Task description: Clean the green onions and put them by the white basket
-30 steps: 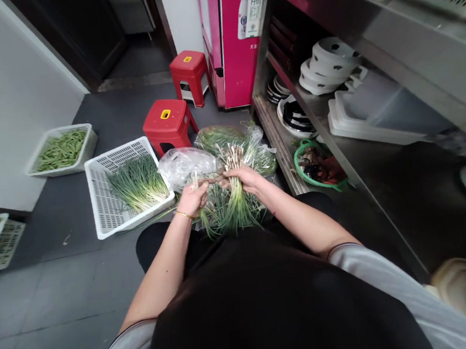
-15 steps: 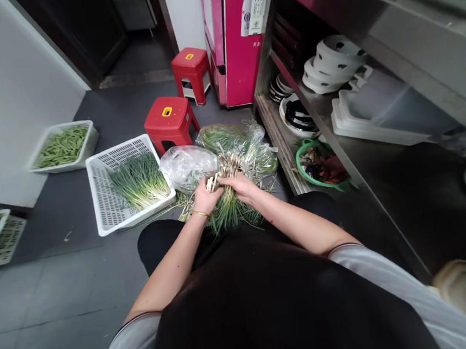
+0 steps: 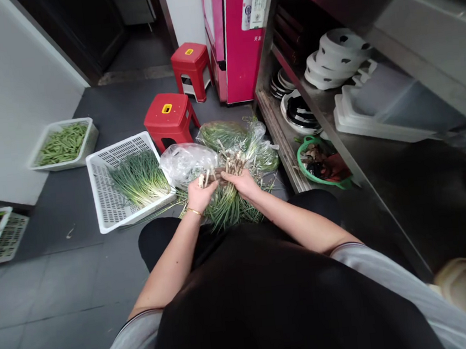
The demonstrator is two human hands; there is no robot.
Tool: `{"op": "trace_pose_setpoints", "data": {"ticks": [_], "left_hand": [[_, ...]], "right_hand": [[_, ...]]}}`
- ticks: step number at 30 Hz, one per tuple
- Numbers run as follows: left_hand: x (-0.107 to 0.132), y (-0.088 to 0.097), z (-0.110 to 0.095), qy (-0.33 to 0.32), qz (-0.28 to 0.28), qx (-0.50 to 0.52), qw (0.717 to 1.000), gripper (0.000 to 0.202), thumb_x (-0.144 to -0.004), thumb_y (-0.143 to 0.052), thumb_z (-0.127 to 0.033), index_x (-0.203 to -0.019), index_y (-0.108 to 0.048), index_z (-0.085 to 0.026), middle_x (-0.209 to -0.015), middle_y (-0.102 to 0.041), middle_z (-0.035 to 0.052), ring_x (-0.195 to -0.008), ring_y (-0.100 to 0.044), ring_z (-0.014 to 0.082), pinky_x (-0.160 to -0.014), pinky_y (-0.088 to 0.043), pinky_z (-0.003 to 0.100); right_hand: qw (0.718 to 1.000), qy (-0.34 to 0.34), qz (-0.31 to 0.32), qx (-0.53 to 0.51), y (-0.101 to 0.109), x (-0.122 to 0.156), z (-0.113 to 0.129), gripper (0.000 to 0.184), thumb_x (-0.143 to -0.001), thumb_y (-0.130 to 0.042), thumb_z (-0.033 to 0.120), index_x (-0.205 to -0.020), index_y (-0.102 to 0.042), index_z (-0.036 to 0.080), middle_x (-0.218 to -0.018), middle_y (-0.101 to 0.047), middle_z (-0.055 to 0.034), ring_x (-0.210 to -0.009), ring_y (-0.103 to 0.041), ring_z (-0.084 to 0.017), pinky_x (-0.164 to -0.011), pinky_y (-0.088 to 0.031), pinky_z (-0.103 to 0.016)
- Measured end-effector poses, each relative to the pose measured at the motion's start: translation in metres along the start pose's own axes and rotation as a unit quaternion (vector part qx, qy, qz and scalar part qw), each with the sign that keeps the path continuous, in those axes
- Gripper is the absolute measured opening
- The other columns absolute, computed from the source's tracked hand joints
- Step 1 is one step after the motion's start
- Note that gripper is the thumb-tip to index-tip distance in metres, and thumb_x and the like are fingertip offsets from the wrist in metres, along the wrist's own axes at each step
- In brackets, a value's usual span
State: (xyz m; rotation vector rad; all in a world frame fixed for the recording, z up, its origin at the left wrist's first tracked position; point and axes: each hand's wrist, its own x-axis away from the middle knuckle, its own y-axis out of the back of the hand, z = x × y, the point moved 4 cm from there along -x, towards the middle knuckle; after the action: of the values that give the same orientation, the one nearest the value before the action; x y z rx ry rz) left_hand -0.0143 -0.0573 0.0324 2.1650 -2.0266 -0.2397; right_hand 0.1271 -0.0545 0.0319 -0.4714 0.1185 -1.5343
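A bunch of spring onions (image 3: pixel 228 205) hangs over my lap, green leaves toward me and pale, dirty root ends pointing away. My right hand (image 3: pixel 244 184) is closed round this bunch just below the roots. Beside it on the left, my left hand (image 3: pixel 200 194) is closed on a few spring onions, their white ends (image 3: pixel 201 179) showing above the fingers. Brownish strands stretch between the two hands. Left of my knees, a white basket (image 3: pixel 106 213) holds spring onions (image 3: pixel 139 176) with their white ends toward me.
A clear plastic bag (image 3: pixel 188 161) and bagged greens (image 3: pixel 222 134) lie beyond my hands. Red stools (image 3: pixel 166 115) stand behind them. At right is a metal shelf (image 3: pixel 350 156) with dishes and a green basket (image 3: pixel 305 169). Green beans (image 3: pixel 63 143) fill a tub at left.
My left hand has moved a little left, away from my right hand, with white stalk ends still in its fingers. My right hand keeps its hold on the bunch, slightly farther right.
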Motion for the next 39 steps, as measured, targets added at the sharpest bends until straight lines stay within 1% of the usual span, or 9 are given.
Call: {"op": "trace_pose_setpoints", "data": {"ticks": [4,7,10,15,22,26,34,37,39], "left_hand": [[-0.011,0.014,0.006,0.115,-0.007,0.131,0.985,0.025,-0.055,-0.076,-0.026,-0.065,-0.055,-0.015,-0.047,-0.043,-0.0067,-0.039,-0.031,0.0042,-0.038,-0.024,0.02],[-0.017,0.018,0.002,0.148,0.011,0.206,0.967,0.029,-0.054,-0.077,-0.024,-0.063,-0.051,-0.015,-0.043,-0.036,-0.0102,-0.034,-0.02,0.0004,-0.034,-0.013,0.017],[-0.019,0.018,-0.004,0.138,0.008,0.22,0.966,0.035,-0.052,-0.08,-0.025,-0.064,-0.049,-0.015,-0.043,-0.038,-0.0101,-0.033,-0.023,-0.0001,-0.033,-0.014,0.016],[-0.002,0.002,0.001,0.144,0.037,0.161,0.976,0.039,-0.055,-0.08,-0.038,-0.061,-0.048,-0.016,-0.037,-0.034,-0.01,-0.032,-0.026,0.0025,-0.033,-0.016,0.019],[0.01,-0.002,0.008,0.141,0.073,0.11,0.981,0.028,-0.055,-0.078,-0.031,-0.066,-0.061,-0.012,-0.04,-0.043,-0.0059,-0.035,-0.032,0.0048,-0.037,-0.024,0.021],[0.006,0.003,0.012,0.116,0.116,0.057,0.985,0.024,-0.054,-0.078,-0.028,-0.059,-0.06,-0.013,-0.043,-0.044,-0.0048,-0.039,-0.036,0.0061,-0.039,-0.027,0.022],[0.013,0.012,0.033,0.085,0.171,-0.08,0.978,0.016,-0.052,-0.076,-0.027,-0.057,-0.066,-0.015,-0.048,-0.054,-0.0023,-0.048,-0.044,0.0095,-0.046,-0.034,0.021],[0.018,0.015,0.038,0.094,0.183,-0.067,0.976,0.015,-0.05,-0.077,-0.024,-0.055,-0.066,-0.015,-0.047,-0.055,-0.0017,-0.046,-0.043,0.0093,-0.044,-0.033,0.021],[0.02,0.017,0.042,0.119,0.184,-0.04,0.975,0.018,-0.05,-0.079,-0.025,-0.055,-0.065,-0.015,-0.046,-0.053,-0.0016,-0.043,-0.041,0.0084,-0.041,-0.03,0.021]], "right_hand": [[0.995,-0.027,0.013,0.1,0.017,-0.005,0.01,0.026,-0.063,-0.074,0.036,-0.079,-0.066,0.016,-0.057,-0.062,0.0007,-0.047,-0.052,-0.012,-0.051,-0.048,-0.027],[0.964,-0.056,0.1,0.242,0.016,-0.004,0.001,0.024,-0.054,-0.08,0.03,-0.063,-0.062,0.017,-0.048,-0.055,0.004,-0.042,-0.043,-0.009,-0.042,-0.039,-0.023],[0.95,-0.066,0.14,0.271,0.012,0.0,-0.011,0.03,-0.046,-0.083,0.028,-0.057,-0.057,0.017,-0.048,-0.053,0.0057,-0.044,-0.042,-0.008,-0.042,-0.036,-0.022],[0.969,-0.094,0.116,0.198,0.01,0.002,-0.016,0.033,-0.056,-0.079,0.037,-0.057,-0.051,0.02,-0.04,-0.045,0.0071,-0.038,-0.037,-0.008,-0.039,-0.032,-0.023],[0.964,-0.079,0.107,0.229,0.016,0.006,-0.008,0.031,-0.058,-0.078,0.038,-0.057,-0.052,0.02,-0.041,-0.046,0.006,-0.038,-0.037,-0.008,-0.04,-0.032,-0.023],[0.937,-0.015,0.055,0.346,0.031,0.001,0.017,0.031,-0.063,-0.072,0.036,-0.051,-0.048,0.02,-0.043,-0.047,0.0043,-0.043,-0.041,-0.01,-0.046,-0.036,-0.024],[0.794,0.216,-0.125,0.554,0.072,-0.021,0.116,0.011,-0.07,-0.061,0.024,-0.071,-0.063,0.014,-0.073,-0.064,-0.006,-0.071,-0.058,-0.019,-0.07,-0.045,-0.031],[0.787,0.243,-0.185,0.536,0.094,-0.03,0.141,0.015,-0.073,-0.06,0.025,-0.076,-0.065,0.012,-0.076,-0.065,-0.0077,-0.074,-0.059,-0.02,-0.074,-0.045,-0.034],[0.807,0.226,-0.195,0.51,0.104,-0.036,0.145,0.017,-0.074,-0.06,0.028,-0.077,-0.065,0.011,-0.073,-0.065,-0.007,-0.073,-0.059,-0.02,-0.073,-0.046,-0.034]]}}
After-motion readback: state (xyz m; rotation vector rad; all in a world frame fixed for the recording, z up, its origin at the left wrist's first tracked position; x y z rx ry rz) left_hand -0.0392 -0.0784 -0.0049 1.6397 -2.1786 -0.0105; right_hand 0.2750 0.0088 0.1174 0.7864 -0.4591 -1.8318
